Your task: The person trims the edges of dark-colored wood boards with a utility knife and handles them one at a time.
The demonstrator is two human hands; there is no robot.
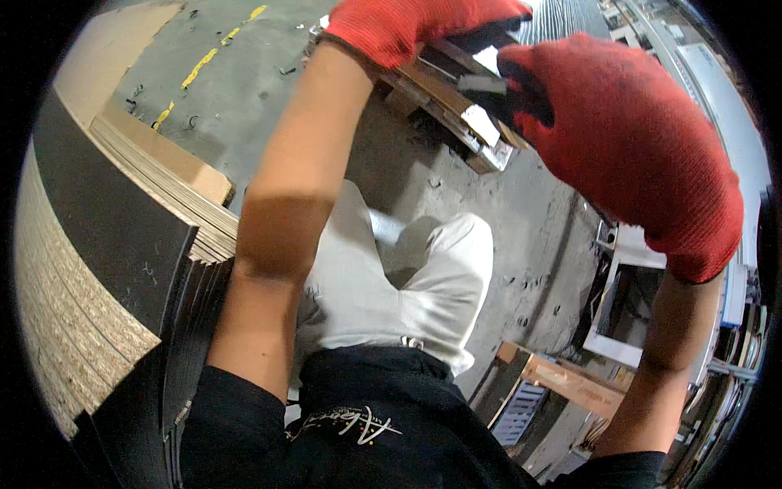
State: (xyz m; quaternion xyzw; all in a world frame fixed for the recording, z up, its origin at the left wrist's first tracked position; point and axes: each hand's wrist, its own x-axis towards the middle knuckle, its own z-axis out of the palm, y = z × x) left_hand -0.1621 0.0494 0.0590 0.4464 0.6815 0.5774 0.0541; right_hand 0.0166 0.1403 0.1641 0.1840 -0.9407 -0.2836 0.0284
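My right hand (627, 130), in a red knit glove with dark fingertips, is raised at the upper right. Its fingers are closed around a small, flat grey piece (482, 84) that sticks out to the left; its kind is not clear. My left hand (415, 24), gloved alike, reaches in at the top edge, its fingers pointing right toward the other hand. The rim of the picture cuts part of it off, so its grip does not show. Beneath both hands is a wooden pallet (440, 102) with white scraps on it, and a grey ribbed stack (558, 20) lies just beyond.
On the left stand stacked boards with a dark top sheet (106, 196) and speckled edges (73, 301). Cardboard (163, 155) lies behind them. A yellow dashed line (199, 68) and dark scraps mark the floor. At right are a white frame (615, 346) and a cardboard box (570, 387).
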